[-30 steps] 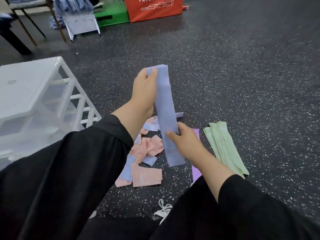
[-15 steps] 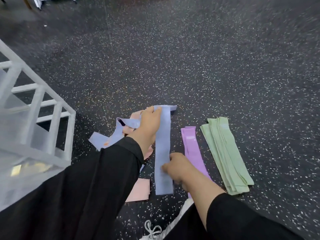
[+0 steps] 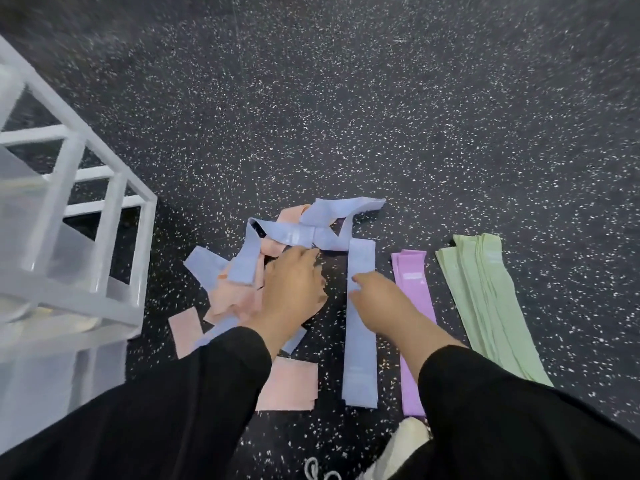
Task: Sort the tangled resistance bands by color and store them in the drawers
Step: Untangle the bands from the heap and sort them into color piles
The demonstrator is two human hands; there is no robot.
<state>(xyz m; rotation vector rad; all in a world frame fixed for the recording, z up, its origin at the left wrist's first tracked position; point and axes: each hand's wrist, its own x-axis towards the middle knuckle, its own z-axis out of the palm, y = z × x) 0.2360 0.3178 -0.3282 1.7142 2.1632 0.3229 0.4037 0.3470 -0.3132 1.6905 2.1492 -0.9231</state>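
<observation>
A straight blue band (image 3: 360, 334) lies flat on the speckled floor. My right hand (image 3: 377, 299) rests on its middle with fingertips touching it. Left of it a tangle of blue bands (image 3: 277, 233) and pink bands (image 3: 235, 296) is spread out. My left hand (image 3: 294, 289) reaches into that tangle, fingers extended over it and holding nothing. A purple band (image 3: 408, 271) lies right of the blue one. Further right sits a neat stack of green bands (image 3: 485, 299). The white drawer unit (image 3: 104, 237) stands at the left.
A pink piece (image 3: 287, 382) lies near my left sleeve. A white shoe (image 3: 401, 445) with laces shows at the bottom edge. The dark speckled floor (image 3: 346, 98) stretches away beyond the bands.
The blue band went from held up in both hands to lying flat on the floor. My left hand let go of its top end and moved left onto the tangle.
</observation>
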